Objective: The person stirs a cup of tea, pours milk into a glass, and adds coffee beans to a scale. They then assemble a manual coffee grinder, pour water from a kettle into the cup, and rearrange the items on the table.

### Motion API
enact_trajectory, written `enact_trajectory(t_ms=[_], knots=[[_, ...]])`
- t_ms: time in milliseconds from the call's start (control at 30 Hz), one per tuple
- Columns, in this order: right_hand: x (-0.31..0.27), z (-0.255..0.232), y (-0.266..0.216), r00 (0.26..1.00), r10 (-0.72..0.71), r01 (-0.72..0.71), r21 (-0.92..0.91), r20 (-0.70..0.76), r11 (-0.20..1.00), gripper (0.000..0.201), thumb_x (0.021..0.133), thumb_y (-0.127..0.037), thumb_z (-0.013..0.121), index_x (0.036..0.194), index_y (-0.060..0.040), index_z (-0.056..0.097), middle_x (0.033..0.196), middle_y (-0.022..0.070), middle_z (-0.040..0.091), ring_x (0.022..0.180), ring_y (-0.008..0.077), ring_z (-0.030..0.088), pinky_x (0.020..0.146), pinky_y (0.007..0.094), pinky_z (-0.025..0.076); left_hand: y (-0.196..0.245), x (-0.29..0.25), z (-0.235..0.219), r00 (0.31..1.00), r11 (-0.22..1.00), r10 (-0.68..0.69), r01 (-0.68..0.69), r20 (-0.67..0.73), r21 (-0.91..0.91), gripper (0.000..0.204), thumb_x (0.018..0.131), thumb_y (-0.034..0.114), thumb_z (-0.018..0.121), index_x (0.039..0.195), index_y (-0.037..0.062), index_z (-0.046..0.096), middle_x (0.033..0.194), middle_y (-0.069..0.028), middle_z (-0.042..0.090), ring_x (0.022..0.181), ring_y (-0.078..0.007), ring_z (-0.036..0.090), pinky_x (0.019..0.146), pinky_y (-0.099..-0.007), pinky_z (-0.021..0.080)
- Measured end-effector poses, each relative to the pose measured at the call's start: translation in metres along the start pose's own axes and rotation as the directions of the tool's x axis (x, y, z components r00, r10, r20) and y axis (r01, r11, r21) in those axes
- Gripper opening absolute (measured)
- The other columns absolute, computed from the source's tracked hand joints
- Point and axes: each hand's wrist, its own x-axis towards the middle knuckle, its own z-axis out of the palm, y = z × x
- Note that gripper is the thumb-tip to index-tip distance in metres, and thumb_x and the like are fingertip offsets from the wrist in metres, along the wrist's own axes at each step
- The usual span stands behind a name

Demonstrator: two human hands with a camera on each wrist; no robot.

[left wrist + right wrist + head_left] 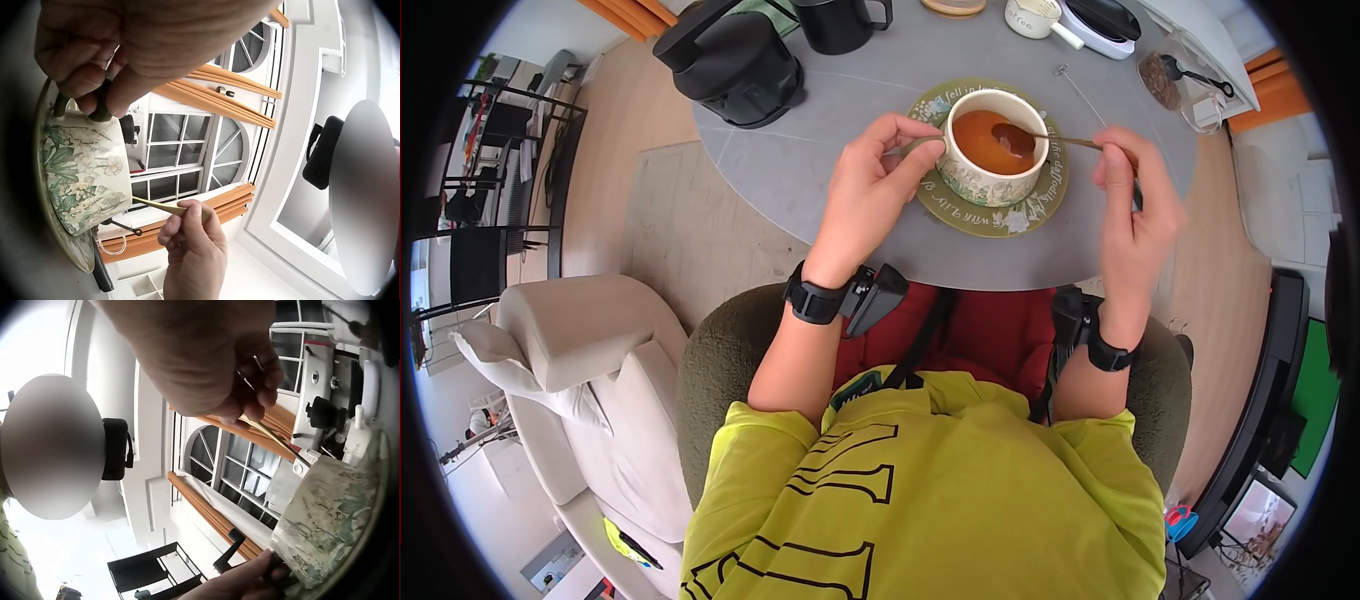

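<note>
A cream cup (992, 188) with a floral print stands on a green saucer (972, 222) with white lettering. Reddish-brown liquid (978, 145) fills much of it. My left hand (872, 190) pinches the cup's dark green handle between thumb and fingers; the left wrist view shows this grip close up. On the other side, my right hand (1142, 205) holds a gold-coloured spoon (1072, 142) by its handle end. The spoon slants over the cup's right rim, and its bowl lies in the liquid. The floral cup wall (87, 169) looks upright beside the left fingers.
A black kettle-like appliance (735, 75) and a black mug (835, 25) stand at the back left of the grey table (800, 160). A thin metal whisk (1082, 92) lies behind the saucer. At the back right are a small white pot (1033, 18) and a glass jar (1162, 80).
</note>
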Motion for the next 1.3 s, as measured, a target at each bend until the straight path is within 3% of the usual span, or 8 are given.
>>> enact_trajectory(t_ms=[233,267,300,467,600,667,967,1300], knots=[[-0.001,-0.002,-0.013,0.992,0.02,-0.042,0.18,0.121,0.983,0.006,0.089,-0.002,0.059,0.091,0.0006,0.063,0.075,0.0063,0.061,0.059,0.0124,0.054,0.056,0.0243,0.043,0.005,-0.001,0.001,1.0,1.0,-0.011,0.011,-0.001,-0.016,0.013,0.09,0.009,0.062,0.1,0.0002,0.062,0.072,0.0046,0.056,0.054,-0.0001,0.038,0.047,-0.0191,0.029],[-0.001,0.002,-0.011,0.99,0.002,-0.034,0.22,0.144,0.975,0.006,0.088,-0.001,0.059,0.091,0.0006,0.063,0.075,0.0067,0.061,0.059,0.0131,0.055,0.056,0.0247,0.044,0.006,-0.001,0.001,0.999,1.0,-0.029,0.029,0.016,-0.011,0.014,0.091,0.009,0.06,0.103,0.0007,0.061,0.079,0.0025,0.057,0.058,-0.0015,0.04,0.051,-0.0188,0.031],[-0.001,0.006,-0.012,0.991,0.004,-0.034,0.218,0.137,0.975,0.006,0.088,-0.001,0.059,0.091,0.0006,0.063,0.075,0.0067,0.061,0.059,0.0131,0.055,0.056,0.0247,0.044,0.007,-0.002,0.0,0.998,0.999,-0.047,0.047,0.033,-0.004,0.016,0.092,0.009,0.059,0.106,0.0012,0.061,0.086,0.0003,0.058,0.062,-0.003,0.042,0.054,-0.0185,0.032],[0.004,0.01,-0.005,0.994,-0.09,0.083,0.091,0.068,0.992,0.007,0.087,-0.001,0.06,0.092,-0.0009,0.064,0.074,0.0089,0.061,0.06,0.0169,0.057,0.057,0.0269,0.045,0.006,-0.002,0.0,0.997,0.998,-0.065,0.065,0.033,-0.007,0.017,0.092,0.01,0.059,0.107,0.0014,0.061,0.088,-0.0003,0.06,0.062,-0.003,0.043,0.055,-0.0183,0.032],[0.003,0.004,0.0,0.997,-0.08,0.08,0.024,0.003,0.997,0.005,0.087,-0.001,0.06,0.09,-0.001,0.064,0.072,0.0082,0.061,0.06,0.0176,0.057,0.056,0.0276,0.045,0.001,0.0,0.001,1.0,0.999,-0.031,0.031,0.002,-0.04,0.014,0.091,0.009,0.061,0.102,-0.0006,0.061,0.077,0.0043,0.058,0.053,0.0009,0.037,0.047,-0.0196,0.027],[0.001,-0.003,-0.005,1.0,0.004,-0.004,0.009,0.012,1.0,0.004,0.087,-0.001,0.06,0.089,-0.0008,0.063,0.073,0.0082,0.061,0.059,0.0182,0.056,0.056,0.0279,0.044,0.001,0.0,0.001,1.0,0.999,-0.029,0.029,0.0,-0.039,0.014,0.091,0.009,0.061,0.102,-0.0007,0.06,0.078,0.0042,0.058,0.053,0.0008,0.037,0.047,-0.0196,0.027],[-0.002,0.003,-0.013,0.991,-0.003,-0.027,0.225,0.134,0.974,0.006,0.088,-0.002,0.059,0.091,-0.0001,0.063,0.077,0.0091,0.062,0.06,0.017,0.057,0.056,0.0273,0.044,0.004,-0.001,0.002,0.999,0.999,-0.033,0.033,0.001,-0.034,0.015,0.091,0.008,0.06,0.102,-0.0012,0.06,0.085,0.0017,0.062,0.054,0.0005,0.038,0.047,-0.0196,0.029],[0.002,0.0,0.002,0.999,-0.009,0.003,0.105,0.052,0.994,0.006,0.087,-0.002,0.061,0.091,0.0001,0.064,0.077,0.0102,0.063,0.062,0.0191,0.058,0.058,0.0283,0.045,0.003,-0.001,0.001,0.999,0.998,-0.041,0.042,0.007,-0.042,0.015,0.092,0.007,0.059,0.103,-0.0014,0.06,0.086,0.0008,0.063,0.055,0.0004,0.039,0.048,-0.0193,0.029]])
